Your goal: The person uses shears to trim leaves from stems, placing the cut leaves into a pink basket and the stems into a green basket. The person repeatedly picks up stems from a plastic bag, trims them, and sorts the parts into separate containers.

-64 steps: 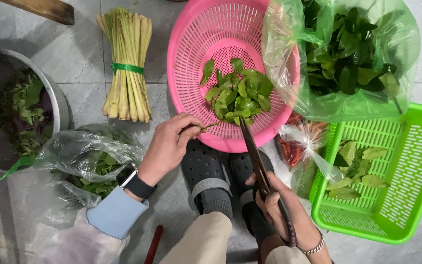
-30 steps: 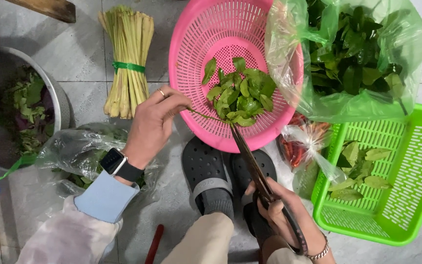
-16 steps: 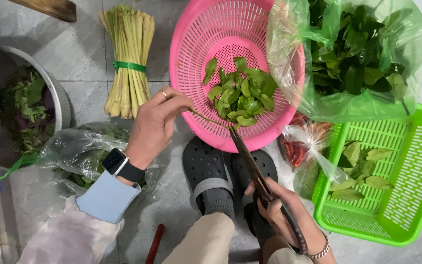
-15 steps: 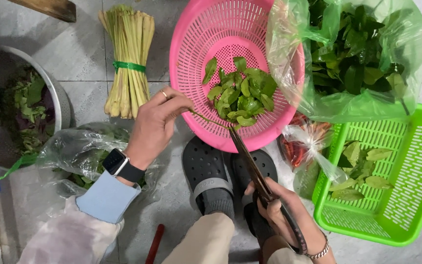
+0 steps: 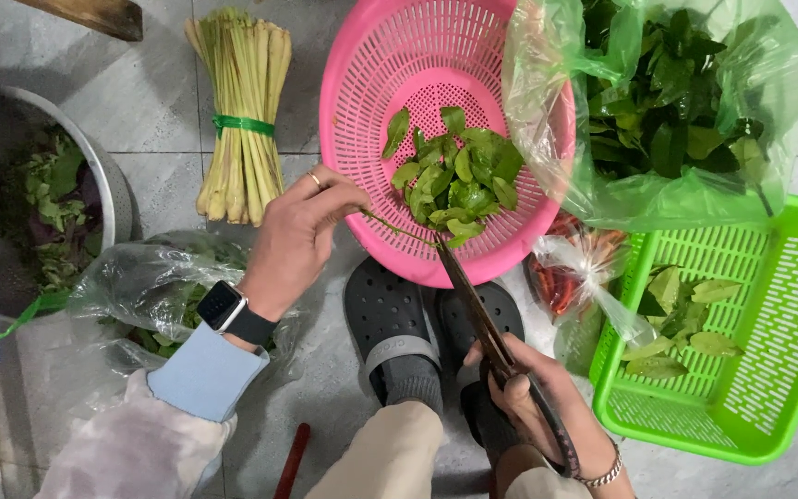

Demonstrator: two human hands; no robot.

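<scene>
here the left hand (image 5: 299, 238) pinches a thin green stem (image 5: 397, 226) over the pink basket (image 5: 390, 83) rim, so the scissors (image 5: 482, 319) gripped in the right hand (image 5: 533, 407) drop leaves (image 5: 459, 176) inside.

A large, thin green plastic bag (image 5: 685, 199) sits at the far right, open at the top and stuffed with dark green leaves, its left edge draped over the rim of the pink round basket (image 5: 371, 102). Just near of it, between the pink basket and the green square basket (image 5: 787, 370), lies a small clear plastic bag (image 5: 579, 268) knotted at the top, with red chillies inside. At the near left a crumpled clear plastic bag (image 5: 140, 286) holds green leaves. On the left wrist is a smartwatch (image 5: 219, 305), its square black screen dark. No labels or signs can be made out
</scene>
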